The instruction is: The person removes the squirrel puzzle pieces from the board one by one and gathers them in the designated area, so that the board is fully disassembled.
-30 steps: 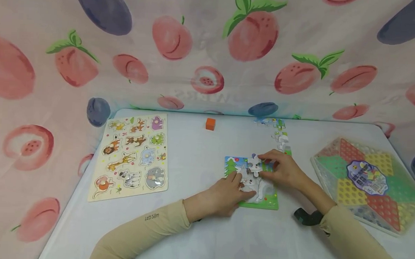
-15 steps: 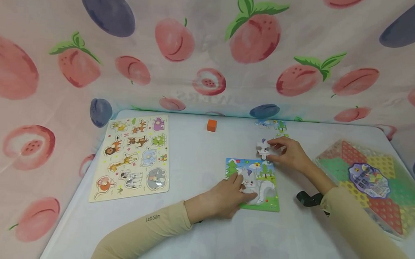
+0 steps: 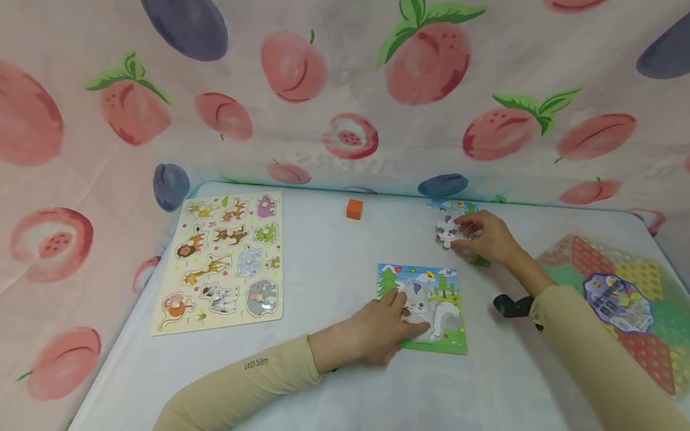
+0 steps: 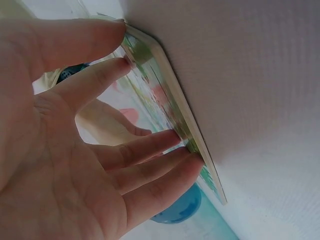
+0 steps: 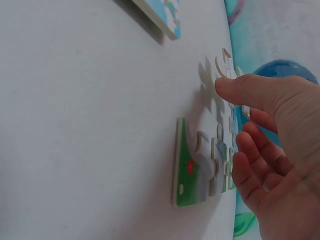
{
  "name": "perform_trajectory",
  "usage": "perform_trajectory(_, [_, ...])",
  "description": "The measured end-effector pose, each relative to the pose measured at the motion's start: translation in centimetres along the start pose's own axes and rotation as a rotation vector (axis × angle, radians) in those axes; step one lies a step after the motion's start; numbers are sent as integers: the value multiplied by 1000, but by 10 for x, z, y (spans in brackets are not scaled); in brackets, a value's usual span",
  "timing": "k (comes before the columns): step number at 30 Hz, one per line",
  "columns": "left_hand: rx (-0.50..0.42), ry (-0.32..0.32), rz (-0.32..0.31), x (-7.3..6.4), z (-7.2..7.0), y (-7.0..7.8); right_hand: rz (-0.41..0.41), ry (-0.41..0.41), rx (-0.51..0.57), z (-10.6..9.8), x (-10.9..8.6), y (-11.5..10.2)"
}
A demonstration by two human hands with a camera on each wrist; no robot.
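Observation:
My left hand (image 3: 377, 332) rests with its fingertips on a square picture board (image 3: 455, 341), printed with a white squirrel, trees and grass. In the left wrist view its fingers (image 4: 145, 150) reach the board's face in a loose spread. Farther back, my right hand (image 3: 490, 237) pinches a white jigsaw piece (image 3: 446, 231) showing part of the squirrel's head. The piece hangs above the table in the right wrist view, casting a shadow. Close by lie several joined jigsaw pieces (image 5: 190, 175) with green grass and grey tail parts, largely hidden by the right hand in the head view.
A wooden animal knob puzzle (image 3: 163, 323) lies at the left. An orange cube (image 3: 354, 209) sits near the back edge. On the right, a hexagonal clear box (image 3: 662, 303) with coloured sections is partly covered by the right sleeve. A printed fruit curtain (image 3: 351, 68) hangs behind the table.
My right hand has carried the jigsaw piece off the picture board, back and slightly right, toward the joined pieces. The left hand has stayed on the board.

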State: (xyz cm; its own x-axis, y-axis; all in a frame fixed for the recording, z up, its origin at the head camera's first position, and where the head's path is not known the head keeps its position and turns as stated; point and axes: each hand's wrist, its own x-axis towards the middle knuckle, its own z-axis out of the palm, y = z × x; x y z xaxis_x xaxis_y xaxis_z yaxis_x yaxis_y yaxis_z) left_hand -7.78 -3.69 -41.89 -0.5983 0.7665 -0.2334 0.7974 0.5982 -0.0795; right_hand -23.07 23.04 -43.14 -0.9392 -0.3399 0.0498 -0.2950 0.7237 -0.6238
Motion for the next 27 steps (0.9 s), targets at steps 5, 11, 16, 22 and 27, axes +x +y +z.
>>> perform_trajectory(5, [-3, -6, -5, 0, 0, 0, 56, -33, 2, -2, 7, 0])
perform_trajectory(11, [14, -9, -11, 0, 1, 1, 95, -59, 0, -1, 12, 1])
perform_trajectory(16, [19, -4, -7, 0, 1, 1, 108, -77, -18, 0, 16, 2])
perform_trajectory(22, [20, 12, 2, 0, 1, 0, 101, -110, -67, -2, 21, 2])
perform_trajectory(27, [13, 21, 8, 1, 1, -1, 88, -139, -80, -3, 25, 3])
